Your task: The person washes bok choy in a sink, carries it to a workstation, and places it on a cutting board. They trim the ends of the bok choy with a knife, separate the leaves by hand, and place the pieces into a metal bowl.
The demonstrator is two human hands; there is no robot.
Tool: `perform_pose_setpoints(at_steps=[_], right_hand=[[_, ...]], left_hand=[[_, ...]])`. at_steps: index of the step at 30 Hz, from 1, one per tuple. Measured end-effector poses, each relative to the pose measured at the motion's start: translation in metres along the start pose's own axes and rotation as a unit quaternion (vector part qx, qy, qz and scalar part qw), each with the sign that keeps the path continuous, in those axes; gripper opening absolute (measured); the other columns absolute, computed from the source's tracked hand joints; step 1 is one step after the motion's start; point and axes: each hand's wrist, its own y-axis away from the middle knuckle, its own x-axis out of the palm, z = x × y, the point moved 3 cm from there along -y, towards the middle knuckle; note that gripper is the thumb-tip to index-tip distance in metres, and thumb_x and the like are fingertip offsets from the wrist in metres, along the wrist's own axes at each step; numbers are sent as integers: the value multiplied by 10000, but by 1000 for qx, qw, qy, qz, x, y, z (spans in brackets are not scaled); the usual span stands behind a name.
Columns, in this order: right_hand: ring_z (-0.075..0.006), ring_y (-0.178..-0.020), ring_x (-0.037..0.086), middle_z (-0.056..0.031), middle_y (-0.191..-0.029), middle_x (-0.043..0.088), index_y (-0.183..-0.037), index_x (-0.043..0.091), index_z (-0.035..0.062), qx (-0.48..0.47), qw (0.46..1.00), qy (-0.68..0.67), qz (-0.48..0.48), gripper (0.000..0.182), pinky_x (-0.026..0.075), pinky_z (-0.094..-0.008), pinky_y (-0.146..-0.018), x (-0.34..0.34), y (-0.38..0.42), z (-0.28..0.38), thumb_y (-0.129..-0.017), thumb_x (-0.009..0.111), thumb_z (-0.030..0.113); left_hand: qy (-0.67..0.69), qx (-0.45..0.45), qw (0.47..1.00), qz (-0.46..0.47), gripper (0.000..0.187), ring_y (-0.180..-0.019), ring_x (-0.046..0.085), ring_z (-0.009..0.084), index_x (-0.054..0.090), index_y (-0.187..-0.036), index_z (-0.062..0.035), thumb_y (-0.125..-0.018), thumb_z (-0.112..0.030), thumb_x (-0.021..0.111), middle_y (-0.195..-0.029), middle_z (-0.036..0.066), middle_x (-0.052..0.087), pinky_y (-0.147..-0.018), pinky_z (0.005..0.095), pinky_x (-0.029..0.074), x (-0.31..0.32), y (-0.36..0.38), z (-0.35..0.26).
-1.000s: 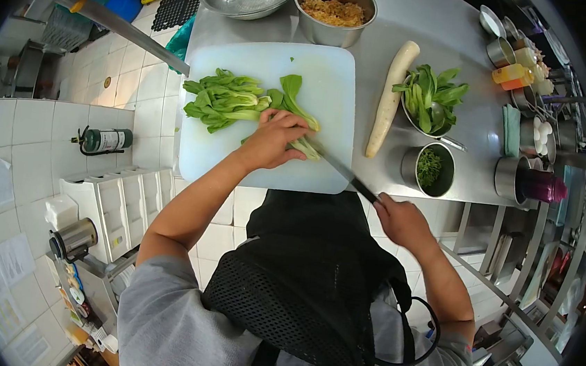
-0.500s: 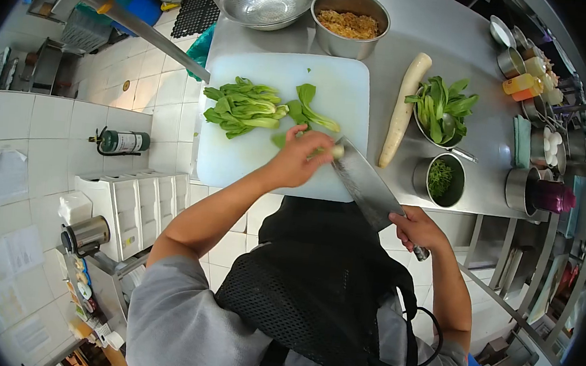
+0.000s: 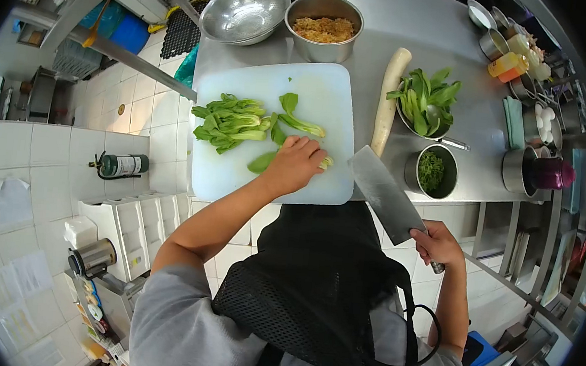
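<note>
My left hand (image 3: 296, 165) is closed over a piece of bok choy (image 3: 260, 163) on the white cutting board (image 3: 237, 178). Its leaf sticks out on one side of the fingers and its pale stem end on the other. Just beyond lies a loose bok choy piece (image 3: 301, 123), and a pile of bok choy (image 3: 232, 123) rests on the board's left. My right hand (image 3: 439, 245) grips the handle of a cleaver (image 3: 384, 194), whose blade is held off the board's right edge, apart from the vegetables.
Right of the board lie a white daikon (image 3: 389, 101), a bowl of leafy greens (image 3: 429, 101) and a pot of chopped greens (image 3: 412, 174). Behind stand a metal colander (image 3: 241, 18) and a pot with brown food (image 3: 329, 50). Bottles (image 3: 509, 66) line the far right.
The cleaver has moved right, away from my left hand and the board. My left hand has lowered the bok choy piece onto the board. The camera view has shifted slightly.
</note>
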Motion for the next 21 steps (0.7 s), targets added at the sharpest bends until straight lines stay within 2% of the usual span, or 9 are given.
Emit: perform_pose_setpoints(at_steps=[3, 4, 6, 8, 11, 13, 16, 19, 21], right_hand=[[-95, -403, 484, -2, -521, 487, -813, 563, 15, -9, 1000, -5, -21, 262, 422, -289, -375, 1, 2, -3, -1006, 581, 191], [-94, -402, 484, -1, -521, 488, -818, 565, 15, -15, 999, -3, -28, 263, 420, -288, -375, 3, 2, -6, -1008, 582, 196], [-90, -393, 473, -2, -515, 491, -791, 544, 31, -17, 999, -16, -33, 275, 412, -281, -368, 7, 2, -7, -1010, 585, 191], [-86, -383, 462, -2, -509, 493, -763, 523, 47, -22, 999, -25, -36, 292, 404, -274, -360, 10, 0, -6, -1012, 587, 187], [-86, -387, 465, 0, -513, 493, -774, 525, 48, -23, 999, -32, -34, 286, 409, -271, -364, 12, -2, -7, -1013, 586, 192], [-86, -389, 470, 3, -514, 491, -776, 526, 50, -28, 999, -14, -29, 286, 412, -267, -368, 14, -4, -11, -1015, 583, 196], [-88, -404, 481, 14, -505, 466, -790, 561, 38, -37, 999, -7, -27, 287, 408, -280, -387, 17, -2, -13, -1010, 586, 220], [-86, -406, 475, 19, -502, 456, -800, 570, 38, -31, 999, -13, -32, 280, 401, -276, -398, 19, 1, -18, -1012, 584, 221], [-85, -406, 472, 20, -505, 458, -809, 578, 38, -31, 999, -31, -33, 274, 402, -275, -404, 21, 3, -19, -1013, 582, 221]], left_hand=[[35, 13, 998, -44, 369, -1094, 573, 262, 671, -1155, -141, -802, -187, 769, -1115, 50, 595, -1002, 439, 355, -12, -7, 6], [36, 17, 998, -42, 369, -1094, 573, 262, 671, -1155, -141, -802, -187, 769, -1115, 50, 595, -1002, 439, 355, -25, -14, 6], [0, 18, 995, -99, 394, -1109, 569, 245, 679, -1159, -128, -781, -180, 778, -1103, 45, 601, -1015, 441, 351, -59, -30, 14], [-22, 28, 995, -89, 390, -1107, 576, 241, 682, -1152, -131, -774, -134, 779, -1123, 42, 605, -1020, 430, 352, -58, -39, 30], [10, 40, 999, -36, 382, -1088, 583, 235, 689, -1136, -127, -766, -101, 779, -1108, 46, 615, -1016, 416, 354, -36, -41, 54], [-13, 0, 995, 95, 398, -1149, 567, 262, 680, -1142, -150, -760, -105, 784, -1110, 55, 624, -1067, 415, 334, -36, -43, 63], [21, -29, 989, 142, 404, -1187, 550, 257, 682, -1112, -156, -730, -74, 788, -1089, 62, 628, -1114, 441, 297, -54, -35, 66], [63, 6, 981, 185, 435, -1189, 547, 263, 670, -1112, -168, -709, -32, 762, -1060, 55, 619, -1146, 490, 258, -69, -16, 59], [24, 28, 985, 167, 453, -1177, 550, 263, 658, -1118, -166, -701, -14, 749, -1045, 56, 612, -1147, 510, 249, -56, -2, 52]])
